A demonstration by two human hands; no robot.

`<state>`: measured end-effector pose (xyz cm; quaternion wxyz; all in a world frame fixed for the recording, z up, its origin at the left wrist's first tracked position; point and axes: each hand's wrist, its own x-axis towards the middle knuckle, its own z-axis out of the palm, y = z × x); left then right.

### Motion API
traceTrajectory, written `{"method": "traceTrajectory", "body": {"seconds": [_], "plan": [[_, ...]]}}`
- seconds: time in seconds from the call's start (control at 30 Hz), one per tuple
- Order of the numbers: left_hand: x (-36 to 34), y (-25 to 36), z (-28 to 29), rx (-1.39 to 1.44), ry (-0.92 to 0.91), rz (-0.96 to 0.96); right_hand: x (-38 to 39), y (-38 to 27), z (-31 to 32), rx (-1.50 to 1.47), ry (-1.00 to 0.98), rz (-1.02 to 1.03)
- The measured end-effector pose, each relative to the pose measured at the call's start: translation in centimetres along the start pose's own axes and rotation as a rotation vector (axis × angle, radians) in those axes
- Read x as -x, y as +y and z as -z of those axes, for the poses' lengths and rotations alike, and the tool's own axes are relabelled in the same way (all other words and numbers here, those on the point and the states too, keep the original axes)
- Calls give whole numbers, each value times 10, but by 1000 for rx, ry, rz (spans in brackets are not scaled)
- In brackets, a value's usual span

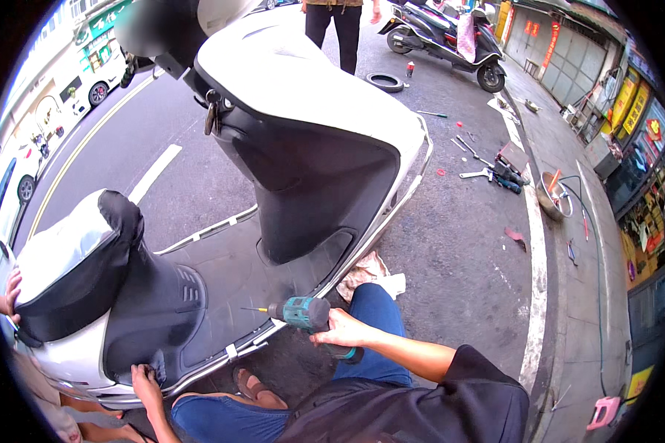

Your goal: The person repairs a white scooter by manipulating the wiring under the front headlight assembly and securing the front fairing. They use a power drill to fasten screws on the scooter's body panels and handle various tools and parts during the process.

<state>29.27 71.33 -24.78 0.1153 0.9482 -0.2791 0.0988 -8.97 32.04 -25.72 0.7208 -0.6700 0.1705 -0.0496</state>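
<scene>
A white and black motor scooter [310, 88] stands close in front of me, its dark footboard [233, 295] between the front shield and the seat [70, 251]. My right hand [340, 329] is closed round the handle of a teal and black cordless drill [303, 313]. The drill is above the footboard's near edge, with its thin yellowish bit [254, 309] pointing left, apart from the scooter. Low on the body below the seat, my left hand [146, 381] has its fingers bent at a small dark piece [158, 362] of the side panel. What they pinch, if anything, is hidden.
Another person's hand [10, 295] rests at the seat's rear. Tools such as a wrench [476, 174] lie on the road to the right, near a metal basin [553, 196]. A tyre [385, 82], a standing person [334, 33] and a parked scooter [451, 37] are farther off. A cloth [363, 275] lies by my knee.
</scene>
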Motion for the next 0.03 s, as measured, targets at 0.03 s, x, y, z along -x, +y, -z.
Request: {"method": "traceTrajectory", "body": {"seconds": [0.03], "plan": [[-5,-3,5,-6,20,-12,0,-2,-5,-41,-7,-1]]}}
